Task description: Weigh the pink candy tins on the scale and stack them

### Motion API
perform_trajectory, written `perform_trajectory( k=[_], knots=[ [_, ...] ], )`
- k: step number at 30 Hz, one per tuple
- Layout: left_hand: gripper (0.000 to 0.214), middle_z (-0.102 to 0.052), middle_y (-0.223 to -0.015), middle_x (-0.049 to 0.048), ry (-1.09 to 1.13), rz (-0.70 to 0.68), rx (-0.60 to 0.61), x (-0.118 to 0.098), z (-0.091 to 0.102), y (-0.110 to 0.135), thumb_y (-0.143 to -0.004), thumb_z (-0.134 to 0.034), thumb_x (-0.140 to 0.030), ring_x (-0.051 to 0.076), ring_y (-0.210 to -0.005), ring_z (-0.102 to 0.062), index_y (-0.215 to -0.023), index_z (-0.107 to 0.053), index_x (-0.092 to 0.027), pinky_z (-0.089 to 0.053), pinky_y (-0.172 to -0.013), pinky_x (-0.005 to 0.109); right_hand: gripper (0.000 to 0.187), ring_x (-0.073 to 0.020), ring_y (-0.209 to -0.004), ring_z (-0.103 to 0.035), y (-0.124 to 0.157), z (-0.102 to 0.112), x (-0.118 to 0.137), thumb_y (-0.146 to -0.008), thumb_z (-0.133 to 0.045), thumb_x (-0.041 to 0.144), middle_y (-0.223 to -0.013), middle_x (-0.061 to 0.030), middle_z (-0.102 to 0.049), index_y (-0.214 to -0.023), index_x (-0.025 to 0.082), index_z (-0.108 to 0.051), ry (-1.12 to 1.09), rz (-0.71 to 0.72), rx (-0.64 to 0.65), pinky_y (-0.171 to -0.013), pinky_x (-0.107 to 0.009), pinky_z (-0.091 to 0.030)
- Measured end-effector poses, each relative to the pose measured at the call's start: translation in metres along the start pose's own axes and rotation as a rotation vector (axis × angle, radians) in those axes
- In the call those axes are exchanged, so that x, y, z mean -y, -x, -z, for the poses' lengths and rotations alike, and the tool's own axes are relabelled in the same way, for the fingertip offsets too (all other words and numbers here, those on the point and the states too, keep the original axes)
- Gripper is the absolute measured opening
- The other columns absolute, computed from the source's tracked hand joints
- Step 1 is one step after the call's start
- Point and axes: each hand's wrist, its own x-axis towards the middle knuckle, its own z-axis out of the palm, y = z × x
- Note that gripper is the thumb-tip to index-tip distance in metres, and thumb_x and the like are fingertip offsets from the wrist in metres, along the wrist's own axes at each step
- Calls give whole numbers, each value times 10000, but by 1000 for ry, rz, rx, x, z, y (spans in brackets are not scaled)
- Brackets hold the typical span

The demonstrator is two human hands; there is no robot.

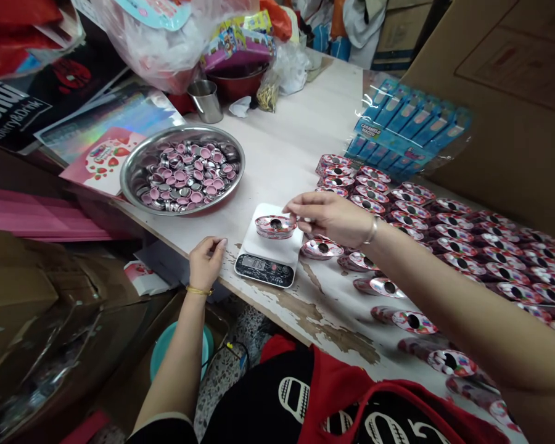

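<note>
A white digital scale (266,253) lies near the table's front edge, its lit display partly legible. On its pan stands an oval container (264,229) with a red, white and pink pattern and a dark round hole in the top. My right hand (330,216) reaches in from the right, its curled fingertips at the container's right end. Anything between those fingers is hidden. Left of the scale, my left hand (206,264) rests by the table edge, thumb and fingers closed together; whether they hold something small does not show.
A steel bowl (134,194) holds many small pink-and-silver caps. Rows of similar oval containers (457,246) fill the table's right side. Behind them are a clear-wrapped pack of blue boxes (409,123) and a large cardboard box (504,105). A metal cup (206,102) stands at the back.
</note>
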Motion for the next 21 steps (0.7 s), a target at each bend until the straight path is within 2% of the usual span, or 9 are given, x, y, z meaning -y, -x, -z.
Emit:
perform_trajectory(
  k=[3,7,11,15,18,21],
  knots=[
    [283,-645,-792,21,61,84,-11,7,-3,-1,-810,-549,-442,118,-715,-563,-833,-636,-174,-463,-695,230,63,-49,-598,-516,27,10,-20,-771,-630,168,-807,-27,-637,-824,145,-654,-303,-93,-54,-562,-161,-438],
    [300,-637,-765,15,101,119,-8,11,-5,-3,-796,-555,-459,114,-691,-558,-829,-626,-170,-469,-677,226,195,-50,-590,-523,54,14,-52,-679,-720,171,-818,-38,-653,-868,144,-679,-381,-179,-48,-538,-161,-432],
    [303,-641,-773,20,108,114,2,11,-5,-4,-789,-559,-465,119,-705,-566,-821,-622,-171,-476,-689,234,275,-43,-538,-480,70,10,-71,-654,-766,263,-770,-35,-640,-871,134,-657,-359,-219,-16,-459,-161,-355],
    [310,-642,-779,20,117,113,6,13,-5,-4,-787,-556,-467,116,-707,-570,-827,-620,-167,-474,-680,228,287,-30,-513,-439,76,4,-81,-693,-740,345,-761,-25,-618,-837,124,-624,-302,-217,59,-446,-166,-296],
    [311,-649,-800,25,128,114,11,15,-5,-4,-790,-553,-463,116,-719,-575,-842,-623,-164,-475,-685,230,292,-28,-501,-422,72,0,-80,-718,-710,376,-731,-20,-602,-802,115,-608,-252,-168,83,-437,-169,-257],
    [307,-651,-800,26,122,115,13,17,-6,-4,-790,-555,-462,120,-723,-577,-841,-627,-168,-477,-701,239,238,-38,-491,-419,56,-3,-66,-761,-664,347,-622,8,-560,-796,117,-612,-145,-45,34,-445,-173,-266]
  ],
)
